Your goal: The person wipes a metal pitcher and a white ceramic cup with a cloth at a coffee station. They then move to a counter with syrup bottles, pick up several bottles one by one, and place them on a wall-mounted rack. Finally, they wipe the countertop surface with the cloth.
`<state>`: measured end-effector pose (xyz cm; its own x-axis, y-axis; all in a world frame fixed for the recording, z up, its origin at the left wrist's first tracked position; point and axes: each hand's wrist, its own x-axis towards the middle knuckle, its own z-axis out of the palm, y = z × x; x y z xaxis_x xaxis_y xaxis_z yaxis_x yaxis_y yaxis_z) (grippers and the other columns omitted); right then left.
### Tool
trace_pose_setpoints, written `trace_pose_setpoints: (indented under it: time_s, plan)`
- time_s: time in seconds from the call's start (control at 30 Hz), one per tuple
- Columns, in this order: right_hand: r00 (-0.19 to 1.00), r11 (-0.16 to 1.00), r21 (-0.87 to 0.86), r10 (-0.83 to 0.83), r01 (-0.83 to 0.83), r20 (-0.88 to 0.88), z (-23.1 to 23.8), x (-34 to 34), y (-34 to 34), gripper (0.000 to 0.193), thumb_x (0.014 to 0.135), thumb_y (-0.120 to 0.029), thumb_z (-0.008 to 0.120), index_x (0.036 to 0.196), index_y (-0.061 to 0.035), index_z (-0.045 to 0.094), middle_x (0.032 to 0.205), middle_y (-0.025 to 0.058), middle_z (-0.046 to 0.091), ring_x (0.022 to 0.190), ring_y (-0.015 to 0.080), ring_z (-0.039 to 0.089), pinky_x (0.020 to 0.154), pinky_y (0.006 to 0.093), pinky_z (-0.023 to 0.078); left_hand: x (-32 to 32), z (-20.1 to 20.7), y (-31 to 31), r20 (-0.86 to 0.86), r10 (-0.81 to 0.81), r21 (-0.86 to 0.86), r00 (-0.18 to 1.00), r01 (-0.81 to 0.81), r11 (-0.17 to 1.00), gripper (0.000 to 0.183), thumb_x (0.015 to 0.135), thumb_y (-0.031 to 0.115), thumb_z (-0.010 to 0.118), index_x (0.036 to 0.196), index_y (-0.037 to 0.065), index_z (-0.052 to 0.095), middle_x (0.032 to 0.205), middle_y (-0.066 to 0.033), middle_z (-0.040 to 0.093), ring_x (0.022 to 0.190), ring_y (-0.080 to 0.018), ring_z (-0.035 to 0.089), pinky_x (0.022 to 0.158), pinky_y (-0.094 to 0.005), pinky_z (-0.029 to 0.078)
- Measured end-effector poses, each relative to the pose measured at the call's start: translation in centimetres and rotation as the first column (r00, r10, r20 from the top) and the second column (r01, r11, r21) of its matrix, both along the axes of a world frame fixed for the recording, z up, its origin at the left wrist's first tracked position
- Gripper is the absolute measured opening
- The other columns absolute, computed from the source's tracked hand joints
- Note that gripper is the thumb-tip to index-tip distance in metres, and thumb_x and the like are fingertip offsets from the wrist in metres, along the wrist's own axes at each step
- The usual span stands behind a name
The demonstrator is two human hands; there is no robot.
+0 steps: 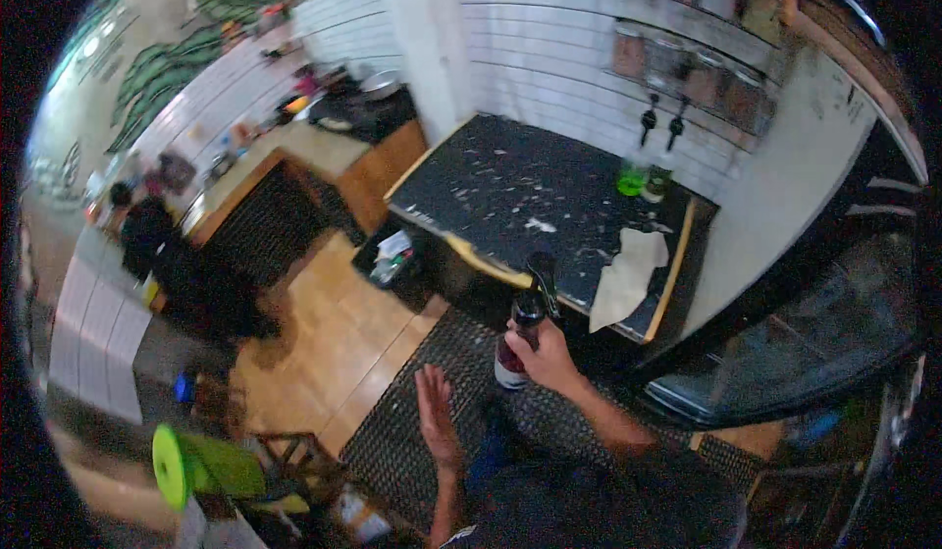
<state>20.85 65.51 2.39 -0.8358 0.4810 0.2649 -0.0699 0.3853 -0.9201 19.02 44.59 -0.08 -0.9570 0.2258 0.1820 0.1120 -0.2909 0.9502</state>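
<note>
My right hand (546, 355) is wrapped round a dark bottle (509, 368) with a black pump-like top and a pale lower part. It is held upright in front of a black-topped counter (491, 186). To its left, my left hand (434, 414) is raised with the fingers stretched out and holds nothing. On the counter's right side lies a crumpled beige cloth (630, 272). Toward the back right stand a green bottle (631, 176) and a clear-looking bottle (656, 184), both with tall black tops.
A black bin (385, 272) with litter stands at the counter's left front. Shelves of jars (667, 61) hang on the tiled wall. A dark glass-fronted cabinet (805, 323) is at right. Another person (186, 264) in black is at left. A lime-green bucket (221, 466) sits lower left.
</note>
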Motion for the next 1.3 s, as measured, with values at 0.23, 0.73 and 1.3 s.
trace_pose_setpoints:
  time_s: [0.23,0.73,1.3]
  plan:
    - [0.922,0.914,0.121,-0.382,0.387,-0.062,2.3,-8.8,11.7,0.032,0.090,-0.029,0.063,0.104,-0.0008,0.058,0.088,0.0154,0.065,0.082,0.0285,0.065,0.075,0.0384,0.049,-13.7,1.3,6.7,-0.119,-0.177,0.007,0.977,0.180,0.984,0.095,0.090,0.067,0.039,0.150,-0.002,0.015,0.154,-0.0189,0.025,0.142,-0.0330,0.025,0.115,-0.0472,0.018]
    - [0.709,0.698,0.123,-0.689,0.705,-0.152,-4.0,-25.3,43.4,0.033,0.092,-0.033,0.062,0.102,-0.0026,0.058,0.088,0.0129,0.064,0.083,0.0253,0.062,0.077,0.0377,0.047,-26.6,1.1,17.6,0.050,-0.170,-0.180,0.984,0.177,0.968,0.072,0.099,0.049,0.035,0.150,0.001,0.019,0.149,-0.0201,0.034,0.138,-0.0324,0.033,0.114,-0.0472,0.024]
    - [0.613,0.573,0.220,-0.726,0.790,-0.311,-6.0,-29.2,51.0,0.043,0.090,-0.029,0.063,0.115,0.0033,0.050,0.107,0.0235,0.056,0.099,0.0399,0.055,0.088,0.0451,0.043,-29.9,0.4,22.5,-0.042,-0.181,-0.103,0.983,0.176,0.979,0.053,0.101,0.032,0.035,0.148,0.008,0.030,0.143,-0.0228,0.042,0.129,-0.0352,0.045,0.104,-0.0482,0.038]
